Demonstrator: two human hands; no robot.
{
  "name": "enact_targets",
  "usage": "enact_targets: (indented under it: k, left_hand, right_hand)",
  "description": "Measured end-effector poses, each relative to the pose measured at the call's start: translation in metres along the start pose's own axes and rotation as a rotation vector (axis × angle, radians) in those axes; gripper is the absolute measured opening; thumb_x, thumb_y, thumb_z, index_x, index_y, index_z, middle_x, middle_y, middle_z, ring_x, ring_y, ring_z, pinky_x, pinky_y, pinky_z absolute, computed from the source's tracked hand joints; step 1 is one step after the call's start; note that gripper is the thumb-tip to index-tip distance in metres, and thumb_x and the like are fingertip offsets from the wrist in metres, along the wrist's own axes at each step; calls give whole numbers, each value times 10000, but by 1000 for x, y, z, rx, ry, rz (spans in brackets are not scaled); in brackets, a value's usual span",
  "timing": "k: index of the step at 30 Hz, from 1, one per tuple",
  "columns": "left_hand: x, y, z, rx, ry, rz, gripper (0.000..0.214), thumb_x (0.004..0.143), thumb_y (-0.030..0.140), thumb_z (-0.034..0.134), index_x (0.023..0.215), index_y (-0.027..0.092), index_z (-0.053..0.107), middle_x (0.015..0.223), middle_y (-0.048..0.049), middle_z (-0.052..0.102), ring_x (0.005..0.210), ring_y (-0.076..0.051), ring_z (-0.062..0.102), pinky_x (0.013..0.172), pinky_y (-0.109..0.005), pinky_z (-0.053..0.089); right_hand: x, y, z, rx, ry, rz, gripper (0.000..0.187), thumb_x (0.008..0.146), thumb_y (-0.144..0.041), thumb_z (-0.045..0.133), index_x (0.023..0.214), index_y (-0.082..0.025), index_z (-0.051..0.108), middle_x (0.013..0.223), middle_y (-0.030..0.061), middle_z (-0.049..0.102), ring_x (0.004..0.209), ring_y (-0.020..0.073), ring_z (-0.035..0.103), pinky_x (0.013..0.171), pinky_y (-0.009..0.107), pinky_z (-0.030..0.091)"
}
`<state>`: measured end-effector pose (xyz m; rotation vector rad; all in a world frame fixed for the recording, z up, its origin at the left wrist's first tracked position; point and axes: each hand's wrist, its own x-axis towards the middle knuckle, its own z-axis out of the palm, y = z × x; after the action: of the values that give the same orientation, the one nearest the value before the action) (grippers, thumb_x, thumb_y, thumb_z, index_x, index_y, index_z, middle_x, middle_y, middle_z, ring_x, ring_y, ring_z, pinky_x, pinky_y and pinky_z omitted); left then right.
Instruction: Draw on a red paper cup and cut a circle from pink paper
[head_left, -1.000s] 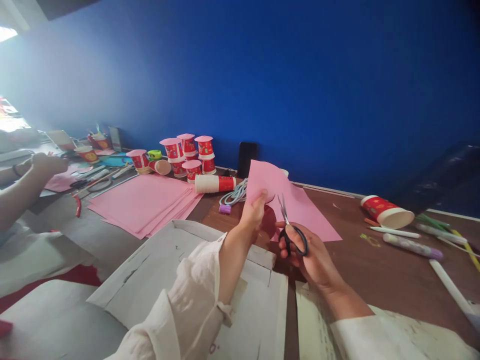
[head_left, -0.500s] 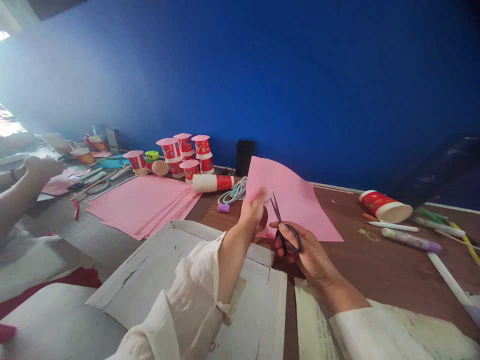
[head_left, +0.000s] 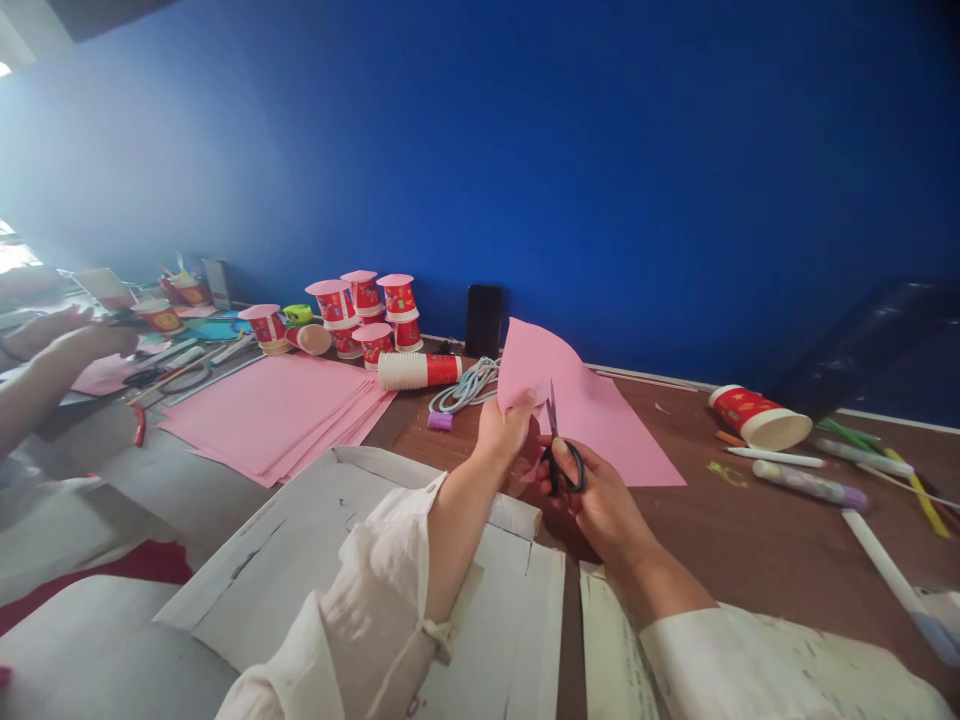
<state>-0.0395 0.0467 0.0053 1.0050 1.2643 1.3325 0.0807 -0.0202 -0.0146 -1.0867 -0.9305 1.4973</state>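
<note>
Pinched in my left hand point(head_left: 510, 430) is a sheet of pink paper point(head_left: 615, 425), its left part lifted and curling, its right corner lying on the table. My right hand point(head_left: 589, 490) has its fingers through the handles of black-handled scissors point(head_left: 562, 462). The scissor blades point up and away from me at the paper, just right of my left thumb; they look nearly closed. Below my left hand a small flap of pink paper hangs, partly hidden by the fingers.
Pink sheets point(head_left: 274, 415) lie stacked at left, before red paper cups point(head_left: 330, 305) with pink tops. A cup stack point(head_left: 420, 371), coiled cord point(head_left: 472, 385) and phone point(head_left: 484, 318) stand behind. At right lie a cup point(head_left: 757, 417) and glue stick point(head_left: 806, 482). Another person's arm point(head_left: 52, 370) is far left.
The scissor blades have come together against the pink paper, where they stood more apart before. The paper's raised edge bends more. The view has shifted slightly.
</note>
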Motion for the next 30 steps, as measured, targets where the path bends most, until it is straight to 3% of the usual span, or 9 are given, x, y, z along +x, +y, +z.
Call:
enact_targets:
  k: [5, 8, 14, 23, 30]
  left_hand:
    - [-13, 8, 6, 2, -4, -21, 280, 713, 409, 668, 616, 164, 573, 506, -2, 531, 489, -140, 542, 472, -237, 420]
    - [-22, 16, 9, -40, -18, -114, 274, 732, 392, 643, 614, 160, 559, 470, 10, 499, 401, -118, 495, 405, -226, 389]
    - [-24, 18, 12, -134, -57, -256, 256, 733, 393, 631, 676, 145, 595, 529, -20, 581, 336, -117, 473, 335, -241, 382]
    - [-15, 2, 10, -87, -61, -58, 235, 728, 358, 642, 683, 132, 686, 652, -91, 688, 571, -157, 640, 519, -235, 503]
    - [-12, -4, 12, -147, -46, -5, 252, 704, 382, 676, 723, 131, 694, 706, -95, 704, 628, -174, 665, 591, -258, 529]
  right_hand:
    - [5, 1, -1, 95, -16, 2, 485, 720, -554, 732, 1054, -208, 677, 784, 10, 636, 647, 98, 579, 517, 187, 423]
    - [6, 2, -2, 140, -12, -2, 481, 707, -538, 750, 1056, -214, 683, 798, 12, 643, 661, 100, 585, 537, 191, 437]
    - [6, 4, -1, 146, 8, -31, 392, 728, -540, 733, 935, -210, 681, 766, 1, 639, 630, 94, 585, 514, 182, 413]
    - [1, 0, 0, 156, 45, -37, 389, 697, -535, 758, 885, -209, 664, 767, -3, 626, 624, 89, 552, 501, 187, 406]
    - [2, -1, 0, 61, 100, -87, 464, 667, -565, 763, 944, -202, 679, 703, 0, 616, 549, 88, 507, 407, 188, 271]
